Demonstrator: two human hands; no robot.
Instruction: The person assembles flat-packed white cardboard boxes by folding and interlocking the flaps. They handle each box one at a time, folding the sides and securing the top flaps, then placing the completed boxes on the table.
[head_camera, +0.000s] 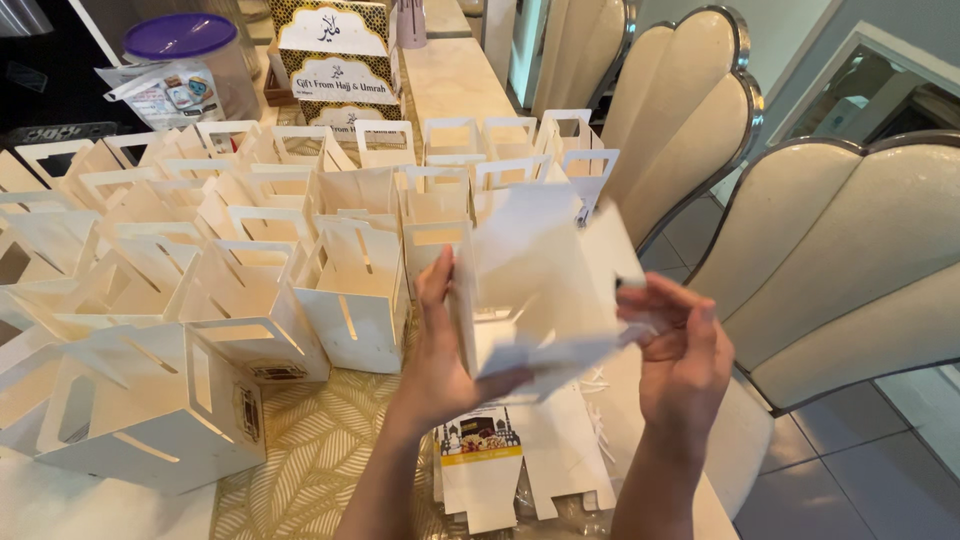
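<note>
A half-folded white cardboard gift box is held up in front of me by both hands. My left hand grips its left wall and lower flap, thumb on the near side. On the right, my right hand pinches the box's right bottom flap. Under the hands lies a small stack of flat, unfolded box blanks with a printed picture panel. Several assembled white boxes with cut-out handles stand in rows across the table to the left.
A table with a leaf-patterned cloth holds everything. A purple-lidded plastic tub and a stack of patterned gift cartons stand at the back. Cream upholstered chairs line the right side, above a grey tiled floor.
</note>
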